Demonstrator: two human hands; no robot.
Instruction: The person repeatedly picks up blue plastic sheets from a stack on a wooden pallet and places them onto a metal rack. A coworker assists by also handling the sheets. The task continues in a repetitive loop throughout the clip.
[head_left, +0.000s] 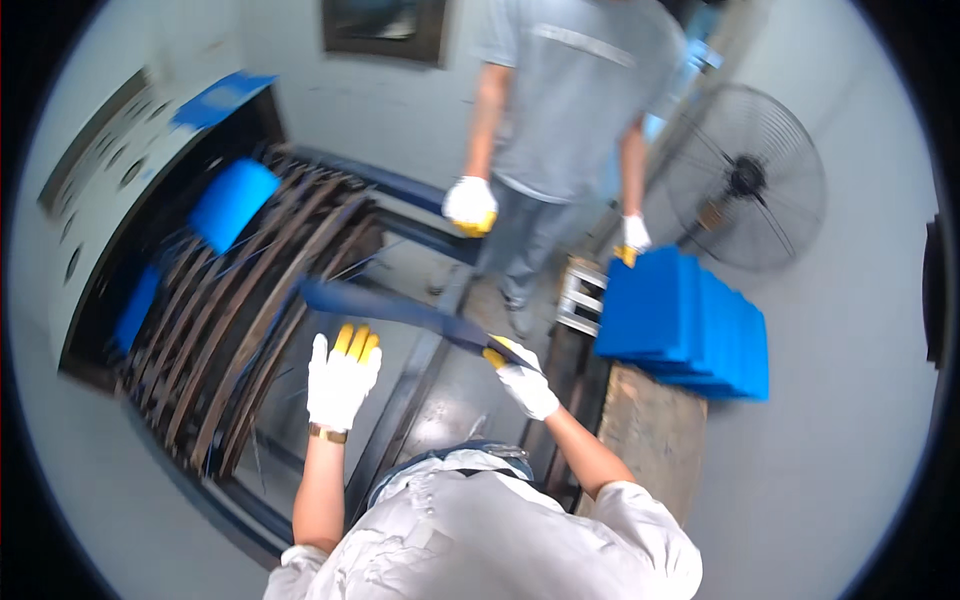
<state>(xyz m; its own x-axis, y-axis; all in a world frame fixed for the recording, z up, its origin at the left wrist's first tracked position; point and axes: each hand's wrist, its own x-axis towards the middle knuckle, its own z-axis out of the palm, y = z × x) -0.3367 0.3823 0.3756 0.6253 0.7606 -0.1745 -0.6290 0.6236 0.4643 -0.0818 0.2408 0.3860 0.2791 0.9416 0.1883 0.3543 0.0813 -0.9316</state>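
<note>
My right hand [522, 378], in a white glove with yellow fingertips, is closed on one end of a thin blue sheet [395, 308]. Seen nearly edge-on and smeared by motion, the sheet reaches leftward over the near side of the slatted rack. Just below its far end is my left hand [342, 380], gloved the same way. Its fingers are stretched out, holding nothing, apparently apart from the sheet. Curved brown slats [270, 285] fill the rack, and another blue sheet [233, 205] lies among them near the machine.
Across from me stands a co-worker [585, 100] in a grey shirt; one gloved hand [630, 240] is at a row of blue sheets [690, 325] on a wooden bench [650, 440]. Behind the bench is a large fan [745, 175]. Dark metal rails [405, 385] run beside me.
</note>
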